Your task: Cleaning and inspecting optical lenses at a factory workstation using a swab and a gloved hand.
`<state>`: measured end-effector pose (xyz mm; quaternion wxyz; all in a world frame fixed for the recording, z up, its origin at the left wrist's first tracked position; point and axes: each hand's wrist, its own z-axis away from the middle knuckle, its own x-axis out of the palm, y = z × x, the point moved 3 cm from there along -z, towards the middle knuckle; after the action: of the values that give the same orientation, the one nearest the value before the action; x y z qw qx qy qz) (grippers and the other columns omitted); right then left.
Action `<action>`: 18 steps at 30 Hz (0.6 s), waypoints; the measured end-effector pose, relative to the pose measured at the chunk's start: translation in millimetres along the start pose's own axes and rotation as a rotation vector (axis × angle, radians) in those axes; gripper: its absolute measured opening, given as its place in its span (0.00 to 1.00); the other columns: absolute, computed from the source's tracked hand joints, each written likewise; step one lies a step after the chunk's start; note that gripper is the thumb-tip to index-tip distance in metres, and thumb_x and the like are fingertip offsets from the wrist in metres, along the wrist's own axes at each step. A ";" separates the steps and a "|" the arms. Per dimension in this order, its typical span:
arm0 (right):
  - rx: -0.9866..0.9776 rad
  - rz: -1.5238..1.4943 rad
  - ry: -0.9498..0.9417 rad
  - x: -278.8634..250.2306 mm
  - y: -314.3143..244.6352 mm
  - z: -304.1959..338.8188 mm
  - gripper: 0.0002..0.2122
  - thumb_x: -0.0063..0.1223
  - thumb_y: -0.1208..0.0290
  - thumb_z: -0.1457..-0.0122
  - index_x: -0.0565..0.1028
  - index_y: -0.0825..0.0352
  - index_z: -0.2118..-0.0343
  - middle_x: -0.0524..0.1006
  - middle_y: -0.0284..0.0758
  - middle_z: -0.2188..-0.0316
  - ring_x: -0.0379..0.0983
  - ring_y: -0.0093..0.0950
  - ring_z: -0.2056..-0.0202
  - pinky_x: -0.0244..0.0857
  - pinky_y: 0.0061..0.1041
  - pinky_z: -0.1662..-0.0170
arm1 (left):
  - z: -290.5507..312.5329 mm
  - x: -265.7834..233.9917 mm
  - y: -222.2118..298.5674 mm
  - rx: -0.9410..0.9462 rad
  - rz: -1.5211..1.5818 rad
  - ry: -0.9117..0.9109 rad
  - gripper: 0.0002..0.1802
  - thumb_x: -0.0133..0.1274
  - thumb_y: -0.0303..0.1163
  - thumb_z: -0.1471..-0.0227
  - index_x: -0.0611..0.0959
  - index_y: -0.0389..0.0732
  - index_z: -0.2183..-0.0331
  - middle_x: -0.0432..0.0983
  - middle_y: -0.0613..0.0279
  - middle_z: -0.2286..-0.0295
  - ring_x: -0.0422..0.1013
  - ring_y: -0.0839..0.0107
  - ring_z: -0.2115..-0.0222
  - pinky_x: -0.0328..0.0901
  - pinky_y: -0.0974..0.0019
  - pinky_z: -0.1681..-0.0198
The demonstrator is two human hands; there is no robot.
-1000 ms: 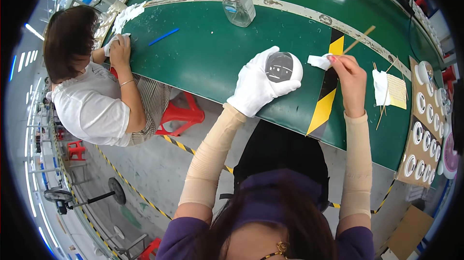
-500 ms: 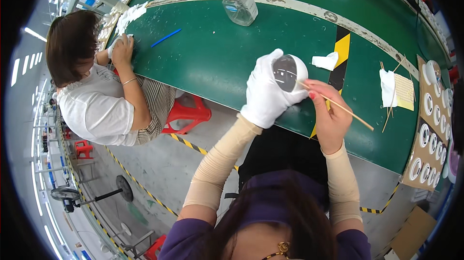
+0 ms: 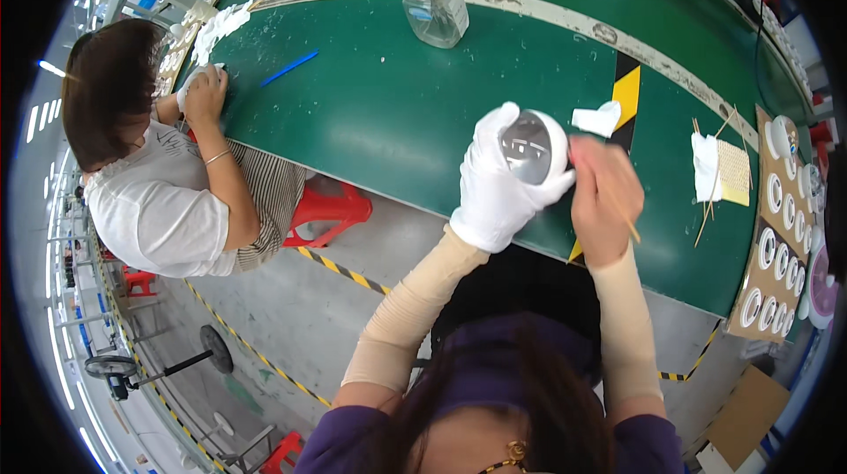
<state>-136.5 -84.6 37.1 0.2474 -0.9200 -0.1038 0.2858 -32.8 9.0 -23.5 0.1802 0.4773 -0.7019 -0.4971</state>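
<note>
My left hand, in a white glove, grips a round white cup-shaped part with a shiny, mirror-like round face. The face is tilted up toward me. Close to the part's right side is my bare right hand, its fingers closed around a thin wooden stick. The stick's lower end juts out beneath the palm; the fingers hide its tip, so I cannot tell whether it touches the part. Both hands are above the green table near its front edge.
A clear pump bottle stands at the back. White cloths, a yellowish pad with sticks, and a cardboard board of white rings lie to the right. A co-worker sits left, near a blue stick.
My left hand and the part have shifted slightly right and down. My right hand has turned, so the stick now points more steeply downward and shows less of its length.
</note>
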 end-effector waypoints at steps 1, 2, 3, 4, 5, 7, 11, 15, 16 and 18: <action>0.063 0.005 -0.035 -0.7 5.0 8.5 0.04 0.54 0.87 0.47 0.76 0.75 0.69 0.80 0.41 0.70 0.76 0.36 0.71 0.70 0.28 0.67 | -1.0 1.1 -2.6 -0.047 0.039 -0.060 0.51 0.74 0.31 0.65 0.60 0.37 0.44 0.70 0.54 0.53 0.70 0.69 0.55 0.67 0.64 0.51; 0.135 -0.033 0.008 -3.4 1.8 17.2 0.03 0.52 0.87 0.46 0.76 0.75 0.70 0.80 0.42 0.70 0.76 0.35 0.71 0.70 0.28 0.66 | -2.5 -2.8 4.2 0.009 -0.008 -0.054 0.52 0.75 0.32 0.65 0.60 0.38 0.43 0.69 0.55 0.53 0.70 0.69 0.54 0.67 0.64 0.51; 0.141 -0.039 -0.002 -4.5 0.9 18.9 0.03 0.52 0.87 0.46 0.76 0.75 0.70 0.80 0.42 0.70 0.76 0.35 0.71 0.70 0.28 0.66 | -1.9 -2.8 5.7 -0.002 -0.013 -0.051 0.52 0.75 0.32 0.65 0.60 0.38 0.43 0.69 0.55 0.53 0.70 0.69 0.54 0.67 0.64 0.51; 0.199 -0.075 0.017 -6.8 1.2 18.9 0.03 0.52 0.86 0.44 0.77 0.76 0.69 0.80 0.42 0.69 0.76 0.33 0.70 0.69 0.26 0.64 | -0.9 -3.0 6.6 -0.014 -0.036 -0.026 0.53 0.75 0.36 0.70 0.62 0.37 0.45 0.69 0.52 0.53 0.71 0.62 0.55 0.68 0.61 0.52; 0.258 -0.105 0.045 -6.7 2.5 17.2 0.04 0.51 0.85 0.42 0.77 0.76 0.69 0.81 0.42 0.67 0.76 0.30 0.69 0.69 0.23 0.61 | -3.3 -4.0 5.0 -0.018 -0.056 -0.007 0.54 0.76 0.40 0.74 0.65 0.36 0.46 0.69 0.49 0.53 0.72 0.54 0.55 0.69 0.58 0.53; 0.346 -0.157 0.055 -2.7 4.6 12.3 0.04 0.50 0.84 0.40 0.77 0.76 0.66 0.81 0.43 0.65 0.77 0.29 0.67 0.70 0.24 0.60 | -6.8 -9.7 2.1 -0.019 -0.014 -0.044 0.55 0.77 0.39 0.74 0.64 0.38 0.45 0.67 0.49 0.51 0.71 0.54 0.53 0.68 0.58 0.52; 0.467 -0.585 0.158 -4.2 2.4 3.3 0.05 0.47 0.83 0.37 0.72 0.75 0.60 0.80 0.47 0.63 0.78 0.30 0.64 0.72 0.25 0.56 | -12.6 -21.3 15.3 0.098 -0.065 -0.134 0.56 0.76 0.34 0.75 0.64 0.45 0.43 0.63 0.49 0.46 0.69 0.51 0.51 0.68 0.56 0.51; 0.456 -0.740 -0.010 -5.0 7.5 -9.0 0.04 0.46 0.81 0.36 0.71 0.74 0.60 0.80 0.46 0.62 0.78 0.31 0.63 0.70 0.24 0.54 | -20.5 -31.1 18.9 0.249 -0.318 -0.159 0.56 0.77 0.31 0.78 0.66 0.46 0.44 0.64 0.49 0.46 0.68 0.49 0.49 0.67 0.55 0.48; 0.443 -0.692 -0.088 -7.2 10.8 -14.9 0.04 0.46 0.80 0.36 0.71 0.74 0.60 0.80 0.46 0.62 0.78 0.31 0.61 0.69 0.24 0.53 | -30.5 -34.7 19.4 0.279 -0.268 -0.284 0.52 0.75 0.31 0.77 0.70 0.47 0.46 0.66 0.50 0.47 0.68 0.50 0.50 0.66 0.56 0.48; 0.425 -0.718 -0.154 -6.2 17.2 -30.7 0.05 0.46 0.80 0.35 0.72 0.75 0.61 0.80 0.46 0.61 0.78 0.31 0.59 0.68 0.24 0.51 | -51.5 -44.0 18.2 0.325 -0.099 -0.518 0.46 0.73 0.30 0.75 0.74 0.47 0.48 0.69 0.52 0.48 0.67 0.52 0.48 0.64 0.58 0.45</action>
<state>-123.0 -113.6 53.1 0.5069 -0.7299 -0.3748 0.2643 16.9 20.2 24.8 -0.1079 0.3906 -0.7707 -0.4917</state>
